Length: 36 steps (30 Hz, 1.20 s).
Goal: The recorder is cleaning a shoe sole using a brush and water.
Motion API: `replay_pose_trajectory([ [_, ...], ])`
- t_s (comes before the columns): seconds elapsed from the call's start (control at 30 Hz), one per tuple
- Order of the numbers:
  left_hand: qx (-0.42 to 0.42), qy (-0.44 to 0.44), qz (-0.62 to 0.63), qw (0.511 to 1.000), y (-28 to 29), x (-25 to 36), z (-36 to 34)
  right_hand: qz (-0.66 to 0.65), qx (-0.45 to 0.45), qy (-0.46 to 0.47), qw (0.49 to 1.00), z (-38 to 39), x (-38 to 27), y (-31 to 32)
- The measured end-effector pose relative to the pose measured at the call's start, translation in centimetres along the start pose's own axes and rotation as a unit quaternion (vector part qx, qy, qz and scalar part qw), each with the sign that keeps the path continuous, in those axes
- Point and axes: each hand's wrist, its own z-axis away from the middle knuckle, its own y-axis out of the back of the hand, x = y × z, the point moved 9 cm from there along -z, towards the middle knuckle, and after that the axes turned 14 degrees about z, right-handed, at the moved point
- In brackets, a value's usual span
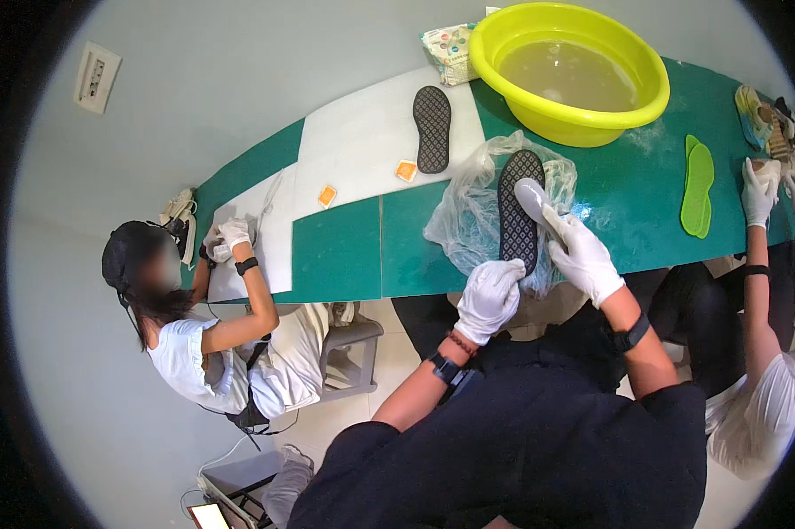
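Here I have the left hand (488, 300) pinching the near end of the sole (514, 220) on the plastic bag (468, 212), the right hand (589, 263) gripping a white tool (530, 197) against it. If that crumpled plastic slides under pressure, I reckon the sole could twist loose.

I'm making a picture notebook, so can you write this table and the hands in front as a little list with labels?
Left hand: gloved, pinching the near end of a dark patterned sole
Right hand: gloved, gripping a pale oval-headed tool over that sole
Under the sole: crumpled clear plastic
Basin: yellow-green, with cloudy liquid
White sheet: a second patterned sole, two orange squares
Green insoles: overlapping, right of the plastic
Table: green
Co-workers: one at left, one at right, both gloved
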Motion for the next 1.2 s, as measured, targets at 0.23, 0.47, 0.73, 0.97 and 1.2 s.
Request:
replay_pose_trajectory([
  [0.23, 0.010, -0.032, -0.034, 0.999, -1.4, -1.5, 3.0, -0.045, 0.101, -0.013, 0.994, 4.6, 0.3, 2.4],
  [0.47, 0.053, -0.023, -0.080, 0.995, -1.5, -2.0, 3.6, 0.082, 0.203, 0.196, 0.956, 7.5, -5.5, 3.6],
  [0.73, 0.079, -0.022, -0.049, 0.995, -1.3, -1.4, 3.2, 0.071, 0.167, 0.366, 0.913, 9.4, -9.0, 1.9],
  [0.97, 0.094, -0.014, -0.030, 0.995, -1.5, -2.3, 3.9, 0.146, 0.241, 0.365, 0.887, 7.5, -10.9, 3.0],
  [1.2, 0.020, 0.049, 0.003, 0.999, -2.7, -4.8, 5.1, -0.070, 0.163, 0.444, 0.878, 5.8, -13.8, 1.6],
])
